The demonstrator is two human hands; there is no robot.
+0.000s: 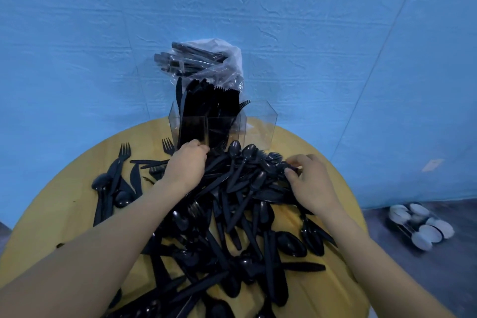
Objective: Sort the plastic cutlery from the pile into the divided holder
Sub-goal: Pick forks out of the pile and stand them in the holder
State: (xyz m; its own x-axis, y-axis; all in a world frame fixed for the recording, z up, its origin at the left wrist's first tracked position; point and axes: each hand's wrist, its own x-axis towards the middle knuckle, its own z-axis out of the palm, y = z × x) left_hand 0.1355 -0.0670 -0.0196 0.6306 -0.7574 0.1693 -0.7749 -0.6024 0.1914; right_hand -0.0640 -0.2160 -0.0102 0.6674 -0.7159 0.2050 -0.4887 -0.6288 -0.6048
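- Pinching at the far right edge of the pile, the right hand (308, 183) has thumb and forefinger curled together on a small dark piece, seemingly the end of a handle; which kind of cutlery it is cannot be told, and the grip itself is partly hidden.
- Left hand (187, 164): fingers curled under at the far left of the heap, knuckles up, just in front of the holder's near wall. Whether they close on a piece is hidden by the hand itself.
- Pile of black cutlery (232, 214): spoons, forks and knives heaped crosswise between and below both hands, most long axes running near to far or slanting. Two spoons (241, 152) lie bowl-end toward the holder, between the hands.
- Holder (224, 124): clear, divided, upright at the table's far edge, straight ahead of the left hand and up-left of the right. Left and middle compartments stand packed with knives and forks; the right compartment (260, 126) looks bare.
- Deciding relation, as judged: the left hand is nearer the holder; the right must carry its piece leftward and away, turned upright.
- Strays (113, 178): forks, knives and a spoon apart at the left of the yellow table (64, 214).
- Bag of cutlery (206, 62): behind the holder.
- Tray of white cups (418, 226): on the floor, right.
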